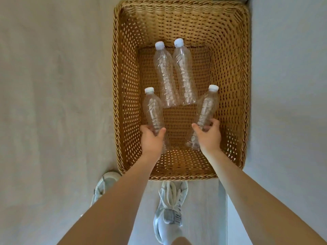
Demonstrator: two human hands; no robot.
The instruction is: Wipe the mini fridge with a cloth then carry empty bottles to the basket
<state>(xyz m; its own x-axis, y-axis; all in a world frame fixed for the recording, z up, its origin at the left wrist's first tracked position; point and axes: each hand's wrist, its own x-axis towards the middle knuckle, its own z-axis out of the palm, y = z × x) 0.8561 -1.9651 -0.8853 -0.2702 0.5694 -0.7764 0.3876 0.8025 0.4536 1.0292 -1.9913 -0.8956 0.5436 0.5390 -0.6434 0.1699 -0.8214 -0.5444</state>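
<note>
A brown wicker basket (230,50) sits on the floor below me. Two clear empty bottles with white caps lie side by side on its bottom, the left one (163,75) touching the right one (184,73). My left hand (152,138) grips the lower body of a third clear bottle (153,110), its cap pointing away from me. My right hand (209,137) grips a fourth bottle (206,108) near its base, tilted to the right. Both held bottles are inside the basket, low over its bottom.
Pale floor surrounds the basket. My two white sneakers stand at its near edge, one (169,206) in the middle and one (104,184) to the left. A pale vertical edge (223,209) runs down the lower right.
</note>
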